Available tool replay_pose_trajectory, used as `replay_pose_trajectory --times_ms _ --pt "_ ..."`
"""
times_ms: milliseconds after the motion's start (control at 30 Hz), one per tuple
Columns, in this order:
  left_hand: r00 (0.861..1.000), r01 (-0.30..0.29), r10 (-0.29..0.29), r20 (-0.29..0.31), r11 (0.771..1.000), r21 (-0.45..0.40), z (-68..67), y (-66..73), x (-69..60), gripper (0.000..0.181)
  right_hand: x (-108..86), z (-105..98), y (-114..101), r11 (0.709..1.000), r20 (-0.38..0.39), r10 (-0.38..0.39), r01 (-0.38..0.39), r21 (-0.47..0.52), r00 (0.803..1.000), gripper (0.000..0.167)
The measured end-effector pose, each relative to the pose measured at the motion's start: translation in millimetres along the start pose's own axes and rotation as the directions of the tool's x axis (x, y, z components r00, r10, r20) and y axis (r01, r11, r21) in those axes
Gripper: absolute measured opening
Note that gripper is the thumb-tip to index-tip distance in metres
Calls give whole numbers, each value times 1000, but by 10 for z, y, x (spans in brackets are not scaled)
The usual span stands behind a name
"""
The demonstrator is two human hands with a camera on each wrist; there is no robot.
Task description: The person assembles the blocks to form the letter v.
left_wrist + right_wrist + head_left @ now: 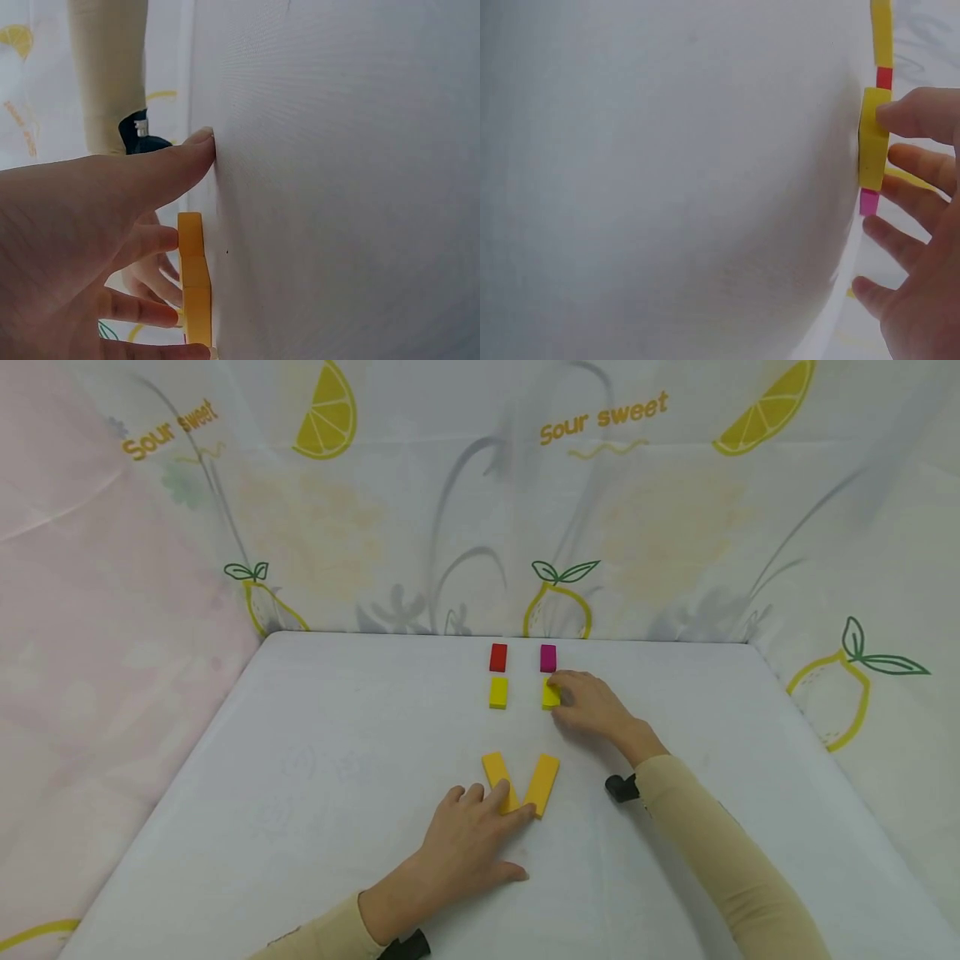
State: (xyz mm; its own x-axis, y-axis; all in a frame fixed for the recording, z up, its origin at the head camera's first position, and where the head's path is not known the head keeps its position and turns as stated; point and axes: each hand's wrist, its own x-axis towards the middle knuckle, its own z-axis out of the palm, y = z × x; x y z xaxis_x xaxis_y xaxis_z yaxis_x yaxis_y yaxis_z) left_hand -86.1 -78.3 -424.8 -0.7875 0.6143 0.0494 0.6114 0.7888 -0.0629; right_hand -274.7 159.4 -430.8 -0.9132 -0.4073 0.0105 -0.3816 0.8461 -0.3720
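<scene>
The likeliest trouble from here, to my eye, is at the far end of the white table point(337, 735): the right yellow block point(550, 695) lies just near of the magenta block point(548, 658), so a slight push away from the person could knock the two together. A sideways twist of the wrist could also set it askew to the left yellow block point(498, 693), which lies to its left, near of the red block point(498, 657). Closer in, too much weight from the fingers could slide the left orange block point(495, 770) or the right orange block point(543, 783) and spoil their V; whether their near ends touch I can't tell.

The right hand point(596, 706) reaches far and leftward, low over the table, in a narrow pinch, thumb at the right yellow block's near end and forefinger at its far end. The left hand point(461, 835) lies palm down, spread fairly wide, gripping nothing: forefinger on the right orange block, middle finger on the left one, thumb out to the right.
</scene>
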Motion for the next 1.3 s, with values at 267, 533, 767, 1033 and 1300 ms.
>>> replay_pose_trajectory --times_ms 267,533,767,1033,1300 --pt "1000 4 -3 17 1000 -16 -3 -1 4 75 24 14 4 999 1 30 -30 28 1000 53" --pt "999 7 -7 33 1000 -14 -3 1 10 76 8 10 11 997 14 40 -41 64 999 53" --pt "1000 9 -8 30 1000 -20 4 -6 8 76 -28 -13 21 997 3 41 -41 59 999 52" --pt "999 17 -16 43 1000 -23 11 -6 5 75 -96 -45 -2 995 -20 21 -19 94 1000 50" --pt "1000 17 -17 11 1000 10 15 10 -2 76 -191 -52 -44 997 -25 23 -21 70 999 48"
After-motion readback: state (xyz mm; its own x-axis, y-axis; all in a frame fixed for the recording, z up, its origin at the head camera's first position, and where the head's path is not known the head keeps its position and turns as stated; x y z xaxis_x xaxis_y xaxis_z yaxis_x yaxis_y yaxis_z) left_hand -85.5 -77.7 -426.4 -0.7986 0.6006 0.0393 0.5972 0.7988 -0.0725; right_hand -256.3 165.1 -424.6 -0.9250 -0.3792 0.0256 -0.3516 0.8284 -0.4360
